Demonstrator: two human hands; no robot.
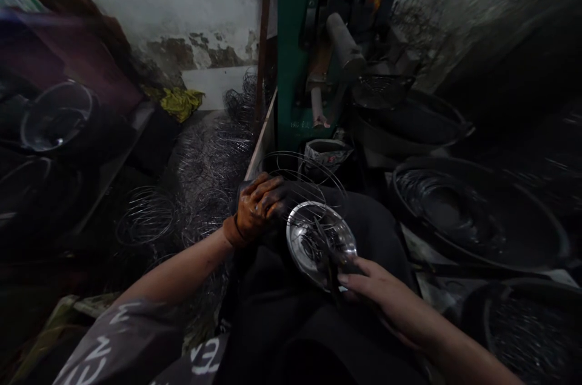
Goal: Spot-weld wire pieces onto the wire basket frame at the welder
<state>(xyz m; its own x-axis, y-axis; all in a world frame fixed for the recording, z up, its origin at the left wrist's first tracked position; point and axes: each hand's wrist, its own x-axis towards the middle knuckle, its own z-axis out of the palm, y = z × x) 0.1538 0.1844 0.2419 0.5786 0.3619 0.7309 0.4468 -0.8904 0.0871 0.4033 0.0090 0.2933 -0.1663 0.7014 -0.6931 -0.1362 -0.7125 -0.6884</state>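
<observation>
My left hand [260,206], in a stained orange-brown work glove, is closed on a thin round wire frame [335,182] whose hoops reach out to the right. My bare right hand [370,285] grips dark pliers [333,256], their jaws pointing up and away from me. Beneath the pliers, a shiny metal bowl [295,245] rests tilted on my dark-clothed lap, with small dark wire pieces inside. The wire frame passes above the bowl's far rim. Dim light hides exactly where my gloved fingers meet the wire.
Ahead stands a green machine [291,57] with a thick cylindrical arm [345,42]. Wide dark basins [536,239] line the right side, some with wire parts. A heap of wire frames [204,160] covers the floor at left, near a yellow cloth [179,103] and round containers [88,109].
</observation>
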